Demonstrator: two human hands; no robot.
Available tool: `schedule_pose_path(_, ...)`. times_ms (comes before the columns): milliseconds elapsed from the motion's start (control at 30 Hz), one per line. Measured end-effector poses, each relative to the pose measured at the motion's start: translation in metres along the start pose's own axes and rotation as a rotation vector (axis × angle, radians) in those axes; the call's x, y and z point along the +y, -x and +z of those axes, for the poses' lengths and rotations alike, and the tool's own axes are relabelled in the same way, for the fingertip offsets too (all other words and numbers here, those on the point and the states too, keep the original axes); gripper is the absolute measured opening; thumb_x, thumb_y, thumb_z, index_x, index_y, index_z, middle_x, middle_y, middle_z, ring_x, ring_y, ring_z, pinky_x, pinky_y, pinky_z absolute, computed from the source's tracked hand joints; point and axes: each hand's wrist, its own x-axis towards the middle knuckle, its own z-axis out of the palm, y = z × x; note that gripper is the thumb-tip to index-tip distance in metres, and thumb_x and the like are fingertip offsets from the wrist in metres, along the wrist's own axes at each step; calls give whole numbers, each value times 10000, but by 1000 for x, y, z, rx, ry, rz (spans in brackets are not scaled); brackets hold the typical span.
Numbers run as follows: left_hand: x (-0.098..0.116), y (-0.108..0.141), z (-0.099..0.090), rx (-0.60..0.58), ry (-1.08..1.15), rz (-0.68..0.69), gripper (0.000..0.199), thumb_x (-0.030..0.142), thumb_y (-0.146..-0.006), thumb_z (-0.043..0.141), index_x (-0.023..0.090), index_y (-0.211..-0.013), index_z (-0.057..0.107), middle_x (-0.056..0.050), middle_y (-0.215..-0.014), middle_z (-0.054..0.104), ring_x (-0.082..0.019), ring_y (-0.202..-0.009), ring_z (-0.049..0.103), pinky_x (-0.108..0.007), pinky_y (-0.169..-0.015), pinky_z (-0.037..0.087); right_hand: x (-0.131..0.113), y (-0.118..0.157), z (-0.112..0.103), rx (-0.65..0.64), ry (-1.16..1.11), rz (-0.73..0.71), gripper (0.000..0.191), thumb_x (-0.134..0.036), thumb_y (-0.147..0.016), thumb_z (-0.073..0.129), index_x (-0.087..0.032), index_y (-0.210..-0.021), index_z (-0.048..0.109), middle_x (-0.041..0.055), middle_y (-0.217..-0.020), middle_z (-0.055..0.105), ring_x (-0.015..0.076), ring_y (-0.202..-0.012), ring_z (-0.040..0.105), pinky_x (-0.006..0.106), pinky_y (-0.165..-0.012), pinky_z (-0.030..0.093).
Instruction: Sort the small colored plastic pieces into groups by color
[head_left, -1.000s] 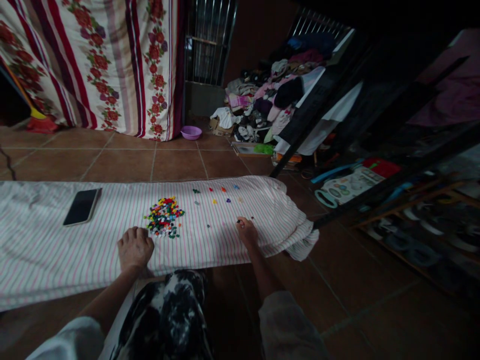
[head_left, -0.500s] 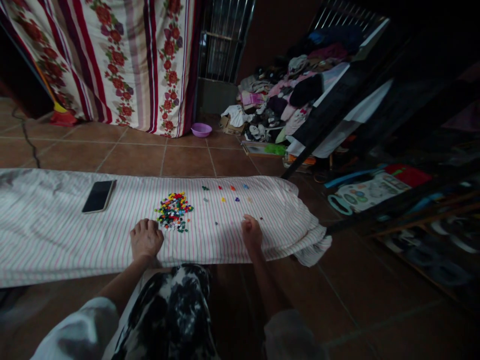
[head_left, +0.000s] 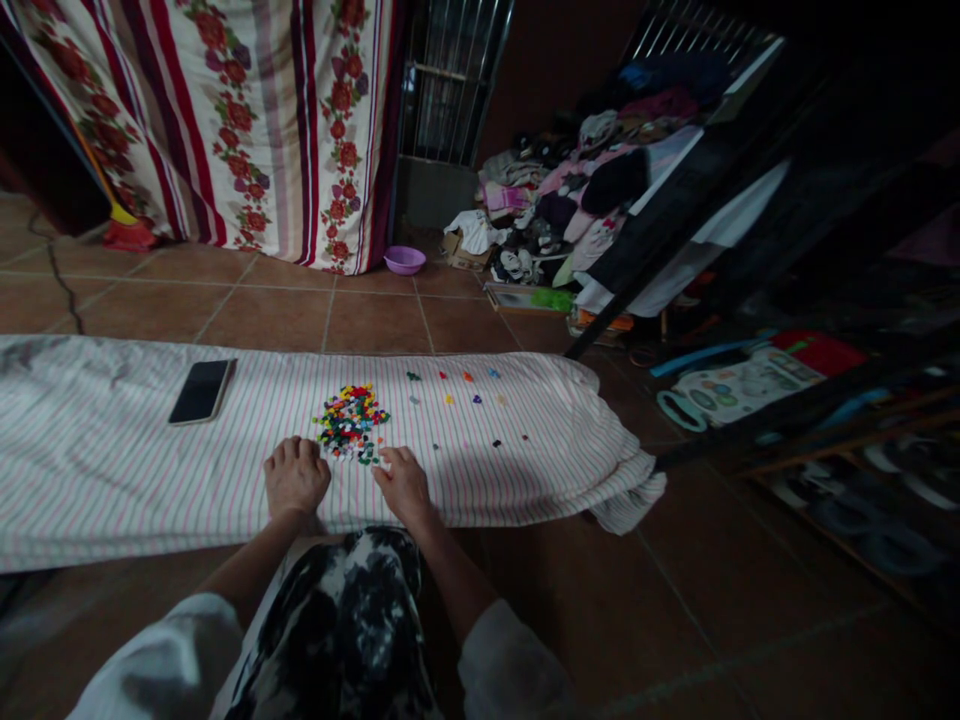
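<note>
A heap of small multicoloured beads (head_left: 351,415) lies on a striped cloth (head_left: 247,480). My left hand (head_left: 298,478) rests palm down at the heap's lower left, its fingers spread on the cloth. At the heap's lower right is my right hand (head_left: 405,484), thumb and forefinger apart beside a few loose green beads (head_left: 367,460); I make out nothing between them. Further right, small groups sorted by colour sit in rows: dark green (head_left: 413,376), orange (head_left: 468,377), blue (head_left: 493,373), yellow (head_left: 449,399), purple (head_left: 477,399) and black (head_left: 496,443) among them.
A phone (head_left: 201,391) lies on the cloth to the left. Beyond the cloth are a tiled floor (head_left: 367,320), a purple basin (head_left: 405,260), a floral curtain (head_left: 277,130) and a pile of clothes (head_left: 555,200). A dark slanted post (head_left: 637,290) stands at the right.
My right hand has moved left from the rows of sorted beads to the heap's edge, and its fingers have parted. Black beads now show where it was. My left hand stays put.
</note>
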Motion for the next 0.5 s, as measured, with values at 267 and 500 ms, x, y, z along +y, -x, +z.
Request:
schedule_pose_path(267, -2, 0, 4, 9, -22, 1, 257, 267, -833, 390, 161, -958, 589, -119, -1035, 572, -273, -1006, 496, -405, -818, 357, 1, 0, 11, 15, 51, 51, 292, -296, -863, 552, -265, -1149, 602, 12, -1011, 634, 152, -945, 582, 246, -823, 443)
schedule_pose_path(500, -4, 8, 4, -33, -1, 35, 374, 246, -857, 344, 121, -1119, 580, -166, -1269, 542, -295, -1232, 441, -420, -953, 374, 6, 7, 9, 1, -8, -53, 405, -225, -845, 535, -239, -1250, 529, 42, -1101, 607, 167, -980, 565, 278, -905, 437)
